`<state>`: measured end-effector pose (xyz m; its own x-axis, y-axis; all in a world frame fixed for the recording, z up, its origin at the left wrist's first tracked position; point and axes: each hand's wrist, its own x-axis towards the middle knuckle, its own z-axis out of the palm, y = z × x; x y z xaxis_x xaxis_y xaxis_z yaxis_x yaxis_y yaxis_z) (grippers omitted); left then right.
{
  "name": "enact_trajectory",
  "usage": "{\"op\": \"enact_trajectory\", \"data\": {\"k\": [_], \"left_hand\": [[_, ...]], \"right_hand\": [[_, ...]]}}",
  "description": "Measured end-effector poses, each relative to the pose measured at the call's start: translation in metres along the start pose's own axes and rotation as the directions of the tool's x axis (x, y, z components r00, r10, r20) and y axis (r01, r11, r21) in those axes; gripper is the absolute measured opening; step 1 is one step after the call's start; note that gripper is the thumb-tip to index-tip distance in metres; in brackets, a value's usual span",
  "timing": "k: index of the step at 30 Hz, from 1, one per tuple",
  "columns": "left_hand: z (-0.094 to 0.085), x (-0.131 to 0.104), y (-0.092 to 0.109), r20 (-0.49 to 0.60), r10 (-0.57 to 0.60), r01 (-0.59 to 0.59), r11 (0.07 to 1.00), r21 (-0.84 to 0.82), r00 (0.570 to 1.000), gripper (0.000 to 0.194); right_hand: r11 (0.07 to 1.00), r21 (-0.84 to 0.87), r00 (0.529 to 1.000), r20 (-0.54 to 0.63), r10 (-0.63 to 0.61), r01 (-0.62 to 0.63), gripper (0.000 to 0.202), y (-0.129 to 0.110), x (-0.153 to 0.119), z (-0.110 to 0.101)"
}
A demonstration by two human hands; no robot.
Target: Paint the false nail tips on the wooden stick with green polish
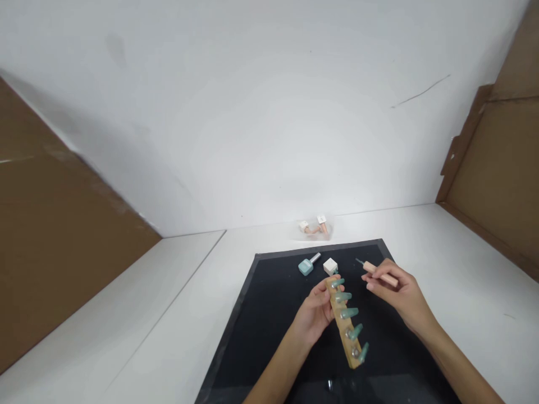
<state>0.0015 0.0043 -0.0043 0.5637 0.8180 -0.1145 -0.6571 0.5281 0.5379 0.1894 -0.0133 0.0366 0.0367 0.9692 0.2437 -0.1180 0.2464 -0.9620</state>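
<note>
My left hand (315,314) grips the upper end of a wooden strip (344,328), which slants down toward me over the black mat. Several green false nails (349,313) are mounted along the strip, pointing right. Between the fingers of my right hand (389,286) is a pinkish brush handle (381,273), its dark thin tip pointing up and left, apart from the nails. Just beyond the strip's top end stands a white square bottle (330,266). A teal polish bottle with a silver cap (306,266) lies to its left.
The black mat (269,314) covers part of the white table (193,303). Behind it a clear container (314,230) holds white and pinkish bottles. A white wall stands at the back, with brown cardboard panels (54,224) on the left and right.
</note>
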Motion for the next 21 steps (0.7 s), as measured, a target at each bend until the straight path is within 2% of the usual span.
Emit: {"op": "enact_trajectory", "data": {"k": [5, 11, 21], "left_hand": [[0.004, -0.0011, 0.0007, -0.026, 0.008, -0.008, 1.0, 0.004, 1.0, 0.037], [0.0022, -0.0008, 0.0016, -0.012, 0.005, -0.005, 1.0, -0.002, 1.0, 0.035], [-0.0026, 0.0005, -0.0001, -0.005, 0.011, -0.011, 1.0, -0.002, 1.0, 0.036]], "right_hand": [[1.0, -0.023, 1.0, 0.023, -0.019, 0.02, 0.033, 0.0009, 0.0002, -0.0019], [0.997, -0.065, 0.998, 0.055, -0.036, 0.039, 0.017, -0.0006, -0.0016, -0.0035], [0.999, 0.033, 1.0, -0.009, 0.011, -0.011, 0.024, -0.0036, -0.0013, -0.0003]]}}
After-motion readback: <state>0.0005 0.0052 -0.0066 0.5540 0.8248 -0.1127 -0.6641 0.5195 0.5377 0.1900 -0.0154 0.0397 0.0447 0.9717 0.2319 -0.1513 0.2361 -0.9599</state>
